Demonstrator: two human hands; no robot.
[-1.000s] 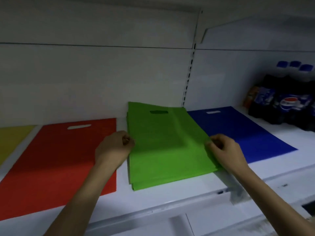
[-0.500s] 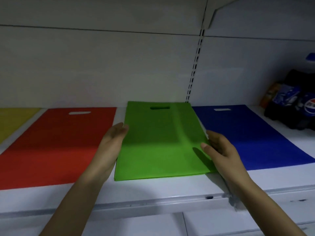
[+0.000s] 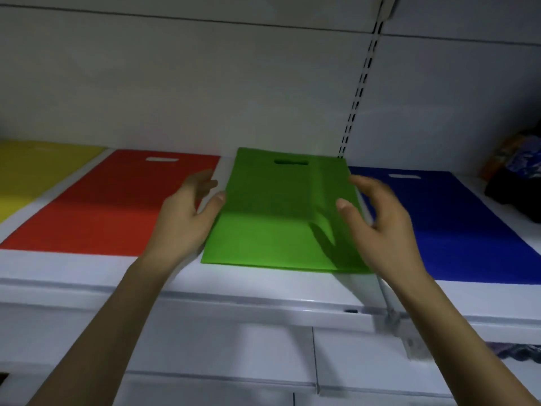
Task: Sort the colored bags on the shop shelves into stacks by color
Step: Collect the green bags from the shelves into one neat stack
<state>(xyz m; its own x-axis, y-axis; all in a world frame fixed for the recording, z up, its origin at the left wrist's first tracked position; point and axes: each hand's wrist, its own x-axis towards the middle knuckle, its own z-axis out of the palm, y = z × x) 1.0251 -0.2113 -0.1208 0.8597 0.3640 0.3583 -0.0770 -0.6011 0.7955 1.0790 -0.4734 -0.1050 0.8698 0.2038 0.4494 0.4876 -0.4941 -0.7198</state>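
A green bag stack [image 3: 272, 218] lies flat in the middle of the white shelf [image 3: 263, 291], its handle slot at the back. A red bag [image 3: 102, 206] lies to its left, a yellow bag [image 3: 32, 171] at the far left, and a blue bag [image 3: 456, 227] to its right. My left hand [image 3: 187, 221] hovers at the green stack's left edge with fingers straight and spread. My right hand [image 3: 380, 221] is lifted over the stack's right edge, fingers relaxed, holding nothing.
Dark soda bottles and a colourful pack [image 3: 515, 183] stand at the far right of the shelf. A slotted metal upright [image 3: 358, 92] runs up the white back wall behind the green stack. A lower shelf front [image 3: 234, 358] lies below.
Both hands have let go of the green stack's sides and opened, lifting slightly away. The stack has been squared up on the shelf, and the camera has tilted lower.
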